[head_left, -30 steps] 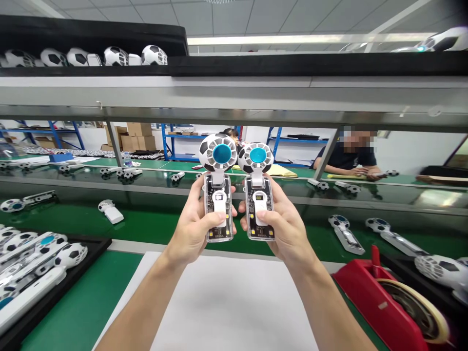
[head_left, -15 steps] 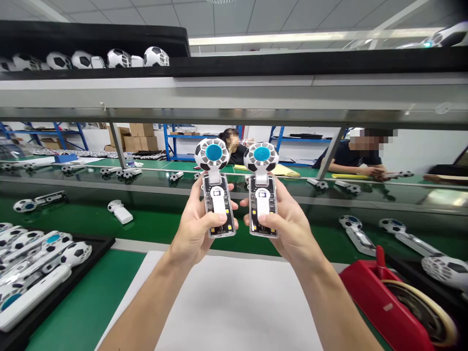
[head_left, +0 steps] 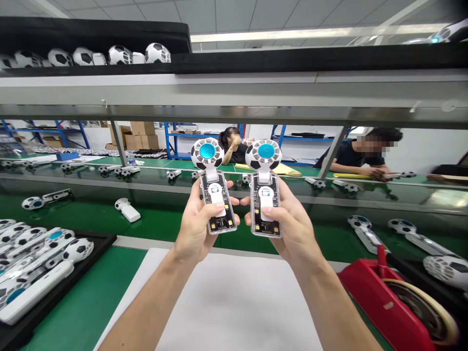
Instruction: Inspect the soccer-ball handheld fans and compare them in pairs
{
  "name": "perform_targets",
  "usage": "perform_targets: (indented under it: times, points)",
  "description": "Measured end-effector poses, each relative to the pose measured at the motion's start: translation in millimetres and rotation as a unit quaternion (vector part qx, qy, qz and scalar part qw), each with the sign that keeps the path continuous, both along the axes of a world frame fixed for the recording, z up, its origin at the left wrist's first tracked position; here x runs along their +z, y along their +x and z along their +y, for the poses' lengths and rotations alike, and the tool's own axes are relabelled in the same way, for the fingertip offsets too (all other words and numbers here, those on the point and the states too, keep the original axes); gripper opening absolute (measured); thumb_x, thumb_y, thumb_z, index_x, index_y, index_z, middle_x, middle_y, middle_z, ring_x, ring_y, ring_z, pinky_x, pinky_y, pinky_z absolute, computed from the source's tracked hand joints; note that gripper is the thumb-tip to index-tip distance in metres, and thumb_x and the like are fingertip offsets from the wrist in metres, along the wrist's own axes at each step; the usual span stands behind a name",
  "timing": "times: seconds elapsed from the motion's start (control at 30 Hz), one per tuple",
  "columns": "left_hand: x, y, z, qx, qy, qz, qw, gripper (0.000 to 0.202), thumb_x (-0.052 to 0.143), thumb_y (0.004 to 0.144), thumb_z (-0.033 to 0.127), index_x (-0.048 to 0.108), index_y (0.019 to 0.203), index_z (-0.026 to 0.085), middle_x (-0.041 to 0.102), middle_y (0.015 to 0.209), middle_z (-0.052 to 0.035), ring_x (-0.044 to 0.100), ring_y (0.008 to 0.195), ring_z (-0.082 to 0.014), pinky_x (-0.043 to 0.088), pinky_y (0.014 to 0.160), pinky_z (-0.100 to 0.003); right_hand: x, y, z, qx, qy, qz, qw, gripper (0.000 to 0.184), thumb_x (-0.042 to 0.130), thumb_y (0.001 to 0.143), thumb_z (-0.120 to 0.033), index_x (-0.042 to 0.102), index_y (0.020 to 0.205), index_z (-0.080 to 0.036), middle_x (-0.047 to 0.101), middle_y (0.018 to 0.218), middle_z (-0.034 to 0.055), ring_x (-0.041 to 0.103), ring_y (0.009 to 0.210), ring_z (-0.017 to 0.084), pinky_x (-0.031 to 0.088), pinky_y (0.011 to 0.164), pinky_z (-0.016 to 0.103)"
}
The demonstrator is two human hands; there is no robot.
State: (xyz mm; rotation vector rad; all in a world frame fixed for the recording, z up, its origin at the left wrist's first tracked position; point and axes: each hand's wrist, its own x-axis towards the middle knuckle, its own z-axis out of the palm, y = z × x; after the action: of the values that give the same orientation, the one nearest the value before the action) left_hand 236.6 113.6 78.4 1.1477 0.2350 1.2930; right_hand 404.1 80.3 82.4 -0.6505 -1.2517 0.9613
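Note:
My left hand point(head_left: 193, 224) is wrapped round a football-patterned handheld fan point(head_left: 218, 219), its thumb pressed on the white strip at the front. In my right hand point(head_left: 295, 222) is a matching handheld fan point(head_left: 266, 226), with that thumb also on the white strip. Both fans stand upright side by side, heads up, the left one leaning slightly left. Each has a blue disc in its head, a clear body over a black circuit board, and a small display that looks lit. The fingertips behind the two fans almost meet.
White paper point(head_left: 234, 302) lies below my hands. To the left is a black tray point(head_left: 106, 241) of similar fans; to the right, a red tape dispenser point(head_left: 387, 312). More fans lie on the green conveyor point(head_left: 164, 214). A shelf point(head_left: 256, 95) crosses overhead. Two people sit beyond.
The left fan has tilted a little to the left, and the right fan has shifted slightly right. The small displays look brighter. Fans on the near conveyor have moved right.

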Motion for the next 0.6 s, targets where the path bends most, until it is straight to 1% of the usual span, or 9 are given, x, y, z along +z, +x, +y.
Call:
perform_targets:
  times: [0.13, 0.2, 0.3, 0.43, 0.47, 0.53, 0.6]
  points:
    - [-1.5, 0, 0, -0.014, 0.001, -0.007, 1.0, 0.053, 0.07, 0.08, 0.018, 0.047, 0.127, 0.026, 0.063, 0.13, -0.0081, 0.071, 0.077, -0.0158, 0.06, 0.06, -0.028, 1.4, 1, -2, 0.004, -0.003, 0.004, 1.0, 0.076, 0.066, 0.077, -0.023, 0.034, 0.146, -0.025, 0.071, 0.091, 0.0037, 0.065, 0.06, 0.016, 0.055, 0.054, 0.029]
    - [-1.5, 0, 0, -0.018, 0.001, -0.008, 1.0, 0.054, 0.07, 0.081, 0.018, 0.047, 0.129, 0.026, 0.063, 0.131, -0.0082, 0.071, 0.079, -0.0159, 0.06, 0.061, -0.029, 3.1, 0, -5, -0.002, -0.005, 0.006, 1.0, 0.071, 0.067, 0.078, -0.023, 0.037, 0.143, -0.025, 0.071, 0.091, 0.0038, 0.065, 0.061, 0.016, 0.055, 0.055, 0.029]
    - [-0.1, 1, -2, -0.021, -0.011, -0.013, 1.0, 0.053, 0.069, 0.081, 0.018, 0.047, 0.129, 0.026, 0.063, 0.13, -0.0075, 0.07, 0.079, -0.0154, 0.06, 0.061, -0.029, 5.3, -1, -8, -0.009, -0.008, 0.006, 1.0, 0.064, 0.066, 0.078, -0.023, 0.043, 0.138, -0.024, 0.071, 0.091, 0.0038, 0.065, 0.062, 0.016, 0.056, 0.056, 0.03]
    - [1.0, 2, -3, -0.021, -0.02, -0.027, 0.999, 0.053, 0.069, 0.079, 0.015, 0.047, 0.127, 0.024, 0.063, 0.128, -0.0071, 0.069, 0.085, -0.0167, 0.061, 0.061, -0.027, 5.6, -1, -6, -0.009, -0.011, 0.01, 1.0, 0.058, 0.067, 0.076, -0.021, 0.047, 0.131, -0.024, 0.07, 0.089, 0.0027, 0.065, 0.061, 0.016, 0.055, 0.056, 0.029]
    - [0.7, 2, -3, -0.022, -0.017, -0.027, 0.999, 0.052, 0.069, 0.08, 0.016, 0.047, 0.126, 0.024, 0.063, 0.128, -0.0072, 0.069, 0.085, -0.0167, 0.061, 0.061, -0.028, 5.0, 0, -4, -0.011, -0.012, 0.015, 1.0, 0.055, 0.067, 0.077, -0.023, 0.049, 0.128, -0.024, 0.07, 0.088, 0.0025, 0.065, 0.06, 0.016, 0.055, 0.054, 0.028]
    - [-0.5, 2, -2, -0.025, -0.01, -0.022, 0.999, 0.041, 0.067, 0.086, 0.028, 0.048, 0.123, 0.024, 0.065, 0.123, -0.0075, 0.069, 0.078, -0.0154, 0.06, 0.058, -0.028, 3.0, 0, 0, -0.024, -0.014, 0.038, 0.999, 0.043, 0.066, 0.082, -0.031, 0.052, 0.122, -0.023, 0.07, 0.09, 0.0037, 0.064, 0.059, 0.015, 0.053, 0.05, 0.027]
    - [-1.3, 4, -1, -0.019, -0.009, -0.014, 1.0, 0.032, 0.061, 0.092, 0.039, 0.049, 0.116, 0.023, 0.067, 0.11, -0.0062, 0.066, 0.066, -0.0132, 0.057, 0.052, -0.027, 0.3, 0, 5, -0.043, -0.017, 0.062, 0.997, 0.033, 0.061, 0.087, -0.039, 0.053, 0.113, -0.022, 0.07, 0.096, 0.0055, 0.064, 0.06, 0.015, 0.052, 0.047, 0.026]
